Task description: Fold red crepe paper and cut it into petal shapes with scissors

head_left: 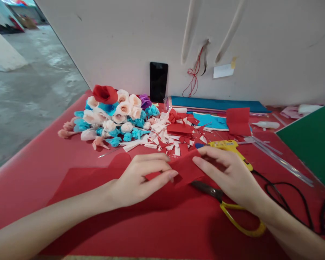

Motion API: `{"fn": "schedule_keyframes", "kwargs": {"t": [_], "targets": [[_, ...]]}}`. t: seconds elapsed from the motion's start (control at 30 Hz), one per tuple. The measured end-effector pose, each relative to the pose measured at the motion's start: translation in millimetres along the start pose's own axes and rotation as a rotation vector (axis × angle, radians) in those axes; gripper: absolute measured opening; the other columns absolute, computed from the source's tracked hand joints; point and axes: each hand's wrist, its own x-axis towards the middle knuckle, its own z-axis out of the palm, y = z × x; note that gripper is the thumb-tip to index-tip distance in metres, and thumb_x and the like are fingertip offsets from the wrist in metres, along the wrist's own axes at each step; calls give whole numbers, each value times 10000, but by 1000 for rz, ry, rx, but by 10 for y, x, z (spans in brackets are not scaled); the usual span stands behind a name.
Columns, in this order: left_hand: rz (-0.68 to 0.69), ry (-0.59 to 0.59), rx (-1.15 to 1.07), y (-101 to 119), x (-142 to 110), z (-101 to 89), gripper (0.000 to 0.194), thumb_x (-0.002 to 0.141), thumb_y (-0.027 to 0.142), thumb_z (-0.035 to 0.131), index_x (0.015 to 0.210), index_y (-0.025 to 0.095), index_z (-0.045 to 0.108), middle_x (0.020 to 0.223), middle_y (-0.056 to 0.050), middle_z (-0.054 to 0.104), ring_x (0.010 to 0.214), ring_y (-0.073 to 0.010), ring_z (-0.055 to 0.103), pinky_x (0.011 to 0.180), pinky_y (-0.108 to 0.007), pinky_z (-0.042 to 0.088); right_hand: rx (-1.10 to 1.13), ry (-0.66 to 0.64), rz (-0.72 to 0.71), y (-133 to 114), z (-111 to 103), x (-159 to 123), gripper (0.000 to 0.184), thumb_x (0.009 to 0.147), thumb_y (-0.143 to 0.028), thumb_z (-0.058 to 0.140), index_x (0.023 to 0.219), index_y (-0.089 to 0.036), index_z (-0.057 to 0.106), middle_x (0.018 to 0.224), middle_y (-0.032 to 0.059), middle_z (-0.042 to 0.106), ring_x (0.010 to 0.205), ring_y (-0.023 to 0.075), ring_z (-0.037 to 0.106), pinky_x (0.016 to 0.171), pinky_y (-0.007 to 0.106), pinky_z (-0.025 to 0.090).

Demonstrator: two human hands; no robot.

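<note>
"What are the hands doing?"

"The left hand (144, 177) pinches one side of a small red paper (187, 168). The right hand (233, 177) pinches the other side, near the top corner."

"Where is that paper?"

"Between the two hands, over the red table (151, 234)."

"What's close by?"

"Scissors (220, 194) with yellow handles, by the right hand. The yellow glue gun (229, 145) is behind that hand. Farther back are paper scraps (158, 128), and paper flowers (124, 108) on the left."
</note>
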Motion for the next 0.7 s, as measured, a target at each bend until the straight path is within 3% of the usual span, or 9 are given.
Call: {"fn": "schedule_keyframes", "kwargs": {"t": [0.23, 0.37, 0.57, 0.63, 0.7], "targets": [[-43, -218, -92, 0, -6, 41, 213, 875, 116, 431, 797, 109, 629, 699, -49, 624, 640, -89, 562, 640, -167, 456, 1, -274, 27, 24, 97, -58, 224, 881, -301, 447, 706, -183, 523, 547, -49, 487, 451, 57, 450, 439, 175, 341], [-42, -215, -97, 3, -6, 12, 230, 875, 117, 425, 739, 116, 610, 664, -40, 602, 616, -88, 534, 625, -168, 431, 46, -171, 91, 3, 20, -22, 207, 867, -323, 461, 726, -185, 524, 518, -60, 430, 432, 61, 445, 414, 171, 341], [-104, -333, -162, -20, -10, -35, 300, 883, 151, 391, 644, 122, 570, 625, -40, 586, 590, -97, 533, 611, -187, 424, 6, 108, 80, 21, -396, 48, 179, 829, -341, 528, 719, -201, 549, 501, -63, 386, 402, 60, 337, 375, 187, 269], [-201, -304, -162, -23, -4, -27, 319, 899, 181, 357, 651, 131, 551, 615, -23, 584, 583, -92, 538, 612, -183, 428, 6, 50, 77, 42, -431, 40, 192, 818, -357, 550, 714, -196, 562, 515, -56, 408, 420, 64, 337, 389, 195, 270], [-294, -294, -167, -25, 4, -8, 275, 902, 229, 368, 721, 136, 553, 655, -7, 596, 609, -87, 548, 617, -175, 433, 20, -130, 76, 70, -357, 33, 190, 809, -361, 570, 726, -190, 577, 524, -53, 434, 444, 66, 343, 410, 197, 278]]}}
